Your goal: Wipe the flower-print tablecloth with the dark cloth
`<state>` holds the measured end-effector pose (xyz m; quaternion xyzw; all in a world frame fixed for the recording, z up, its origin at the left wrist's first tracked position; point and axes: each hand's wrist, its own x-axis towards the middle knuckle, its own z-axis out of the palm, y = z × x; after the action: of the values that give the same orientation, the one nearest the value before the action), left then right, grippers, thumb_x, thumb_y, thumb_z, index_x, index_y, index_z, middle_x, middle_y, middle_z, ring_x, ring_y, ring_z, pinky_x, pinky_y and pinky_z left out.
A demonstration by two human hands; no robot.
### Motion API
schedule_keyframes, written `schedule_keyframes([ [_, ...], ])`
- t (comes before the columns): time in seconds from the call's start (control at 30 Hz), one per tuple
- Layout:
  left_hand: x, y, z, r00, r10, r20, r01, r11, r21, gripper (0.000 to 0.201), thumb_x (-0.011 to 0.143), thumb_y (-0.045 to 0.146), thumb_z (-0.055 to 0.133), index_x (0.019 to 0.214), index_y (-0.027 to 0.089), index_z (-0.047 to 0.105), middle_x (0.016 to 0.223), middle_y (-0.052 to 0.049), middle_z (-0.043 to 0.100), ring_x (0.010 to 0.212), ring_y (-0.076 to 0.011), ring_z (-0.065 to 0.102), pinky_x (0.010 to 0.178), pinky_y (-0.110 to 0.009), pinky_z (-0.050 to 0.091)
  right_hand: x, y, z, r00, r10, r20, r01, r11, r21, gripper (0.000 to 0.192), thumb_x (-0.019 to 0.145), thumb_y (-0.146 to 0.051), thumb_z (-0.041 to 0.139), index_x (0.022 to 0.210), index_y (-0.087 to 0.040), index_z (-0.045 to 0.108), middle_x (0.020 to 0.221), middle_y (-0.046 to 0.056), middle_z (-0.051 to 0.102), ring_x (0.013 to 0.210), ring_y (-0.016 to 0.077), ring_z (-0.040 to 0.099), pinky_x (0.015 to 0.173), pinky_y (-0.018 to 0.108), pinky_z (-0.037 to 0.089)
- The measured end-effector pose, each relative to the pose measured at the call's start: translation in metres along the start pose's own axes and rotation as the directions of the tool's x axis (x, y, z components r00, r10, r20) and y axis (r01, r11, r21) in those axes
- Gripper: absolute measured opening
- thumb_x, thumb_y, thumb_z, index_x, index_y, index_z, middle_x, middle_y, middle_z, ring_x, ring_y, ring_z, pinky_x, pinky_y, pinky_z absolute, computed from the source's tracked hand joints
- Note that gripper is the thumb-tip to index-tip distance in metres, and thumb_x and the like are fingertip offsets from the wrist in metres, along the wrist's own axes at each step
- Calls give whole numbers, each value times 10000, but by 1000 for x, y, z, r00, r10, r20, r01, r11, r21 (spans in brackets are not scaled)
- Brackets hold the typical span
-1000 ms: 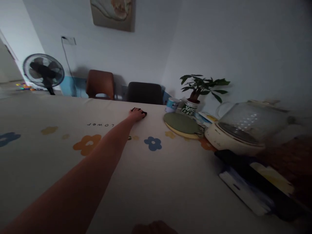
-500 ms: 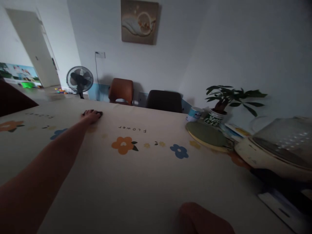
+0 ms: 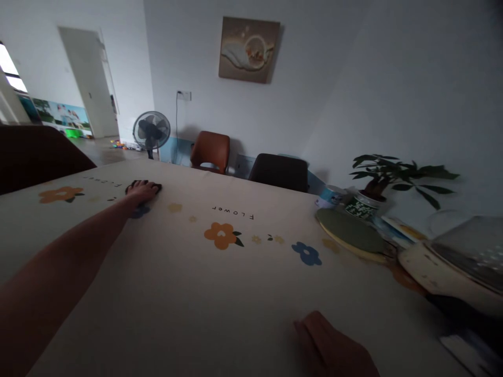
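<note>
My left arm reaches far across a table covered with a cream flower-print cloth [image 3: 220, 283]. My left hand [image 3: 142, 191] lies palm down near the far left edge, pressing a small dark cloth [image 3: 156, 186] flat against the tablecloth. Only dark bits of that cloth show around the fingers. My right hand [image 3: 334, 348] rests on the tablecloth at the near edge, fingers together, with nothing in it.
On the right stand a round green mat on a board [image 3: 351, 236], a potted plant [image 3: 377, 180], a small can [image 3: 329, 195] and a white cooker with a glass lid [image 3: 456, 259]. Two chairs [image 3: 280, 172] and a fan [image 3: 151, 132] are beyond the table.
My left hand has slid the dark cloth leftward along the far part of the table, from near the middle to the left end. My right hand has come into view at the bottom.
</note>
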<state>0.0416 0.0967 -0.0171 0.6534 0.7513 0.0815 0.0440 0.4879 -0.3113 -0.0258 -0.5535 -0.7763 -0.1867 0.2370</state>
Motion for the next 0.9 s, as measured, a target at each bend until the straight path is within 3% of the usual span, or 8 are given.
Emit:
schedule_keyframes([
  [0.13,-17,57,13,984,174,35,-174,985,5,514,975,454,273,1381,223,485,1467,-134,411,1393,-294,309,1144,-487,244,0,-4,2,997,-37,-62,36,999,-22,412,1070,-313,273,703,-218,432,620,-28,560,408,87,505,397,236,297],
  [0.3,-45,151,31,901,428,70,-427,904,-36,483,971,433,300,1395,290,481,1511,-82,381,1425,-244,284,1179,-452,205,5,-10,-3,995,-71,-67,66,995,-78,437,1083,-293,215,701,-222,415,577,-43,502,405,89,497,417,247,285],
  [0.4,-63,207,41,833,544,95,-538,839,-85,470,980,386,313,1403,268,481,1529,-86,358,1438,-254,268,1180,-494,201,4,-13,-1,994,-57,-91,48,993,-106,444,1084,-289,183,704,-227,405,581,-40,488,407,99,489,427,269,266],
  [0.57,-101,295,50,721,684,108,-661,726,-190,589,987,416,365,1510,157,292,1533,-152,333,1417,-267,316,1174,-504,236,-3,-13,5,995,-67,-79,58,993,-106,448,1081,-258,160,706,-223,402,604,-29,499,426,105,480,464,277,265],
  [0.7,-147,358,57,590,800,108,-763,596,-250,525,968,387,390,1442,162,400,1505,-119,391,1393,-223,354,1171,-422,266,-7,-13,8,997,-54,-60,47,992,-121,448,1079,-254,156,711,-220,410,629,-20,509,455,113,478,484,291,249],
  [0.8,-187,390,63,488,870,72,-830,488,-270,427,959,432,375,1276,211,556,1422,-54,499,1360,-185,384,1165,-381,271,-6,-13,7,994,-67,-84,55,989,-137,455,1076,-247,148,702,-221,406,618,-21,496,448,112,469,478,297,242],
  [0.9,-219,404,67,434,901,6,-868,420,-264,404,955,486,383,1147,215,613,1329,-32,566,1334,-179,400,1154,-385,277,-4,-12,2,993,-87,-79,76,988,-135,463,1079,-259,150,694,-223,406,605,-29,491,419,104,470,458,289,253],
])
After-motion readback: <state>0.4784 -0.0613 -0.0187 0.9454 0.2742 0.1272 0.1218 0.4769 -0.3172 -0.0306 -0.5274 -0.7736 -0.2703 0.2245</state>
